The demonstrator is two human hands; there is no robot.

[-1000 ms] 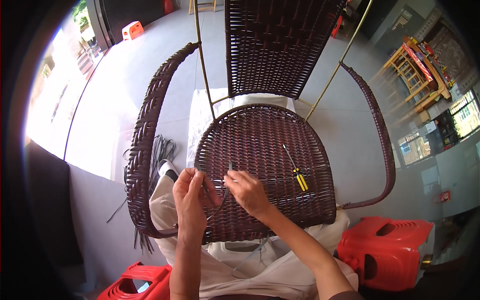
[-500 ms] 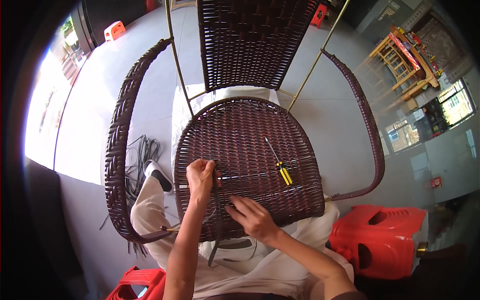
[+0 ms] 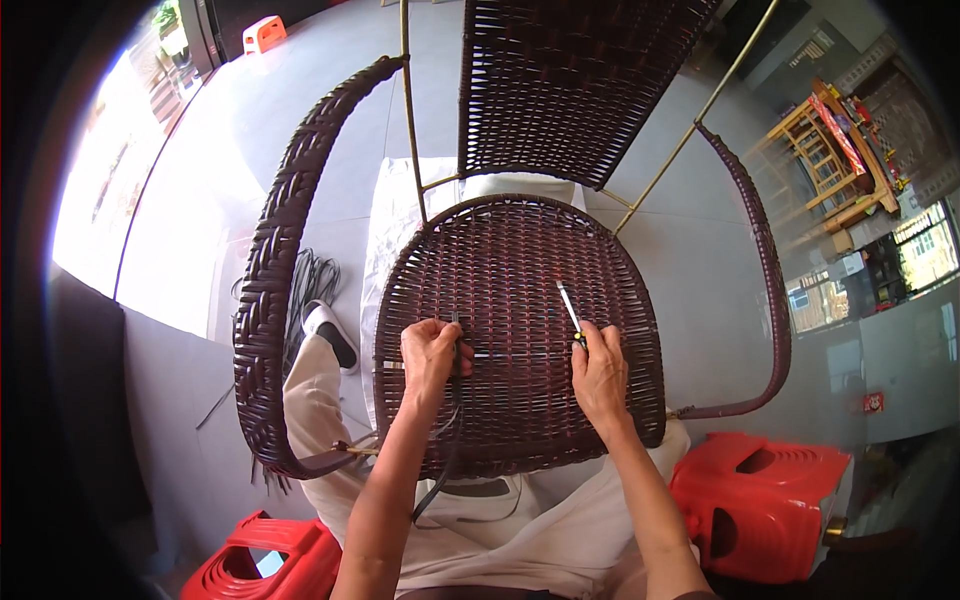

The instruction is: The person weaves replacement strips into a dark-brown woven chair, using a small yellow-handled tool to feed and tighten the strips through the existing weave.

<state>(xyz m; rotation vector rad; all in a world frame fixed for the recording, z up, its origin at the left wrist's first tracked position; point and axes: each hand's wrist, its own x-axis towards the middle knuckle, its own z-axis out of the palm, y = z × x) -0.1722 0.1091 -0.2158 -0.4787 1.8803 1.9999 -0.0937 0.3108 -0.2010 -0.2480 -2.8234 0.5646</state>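
Note:
A dark brown woven chair seat [image 3: 520, 270] lies in front of me, with its woven back [image 3: 570, 80] and two armrests. My left hand [image 3: 432, 352] pinches a dark weaving strip [image 3: 450, 450] at the seat's left middle; the strip hangs down past my forearm. My right hand [image 3: 600, 368] grips the yellow handle of a screwdriver [image 3: 569, 310] whose shaft lies on the weave pointing away from me.
A red plastic stool [image 3: 760, 500] stands at my right, another red stool [image 3: 260, 560] at lower left. A bundle of dark strips [image 3: 305, 290] and a shoe [image 3: 330, 330] lie on the floor left of the chair. Wooden furniture [image 3: 835, 150] stands far right.
My right hand moved from the seat's front edge to the right and took hold of the screwdriver. My left hand stays on the strip. The camera view shifted.

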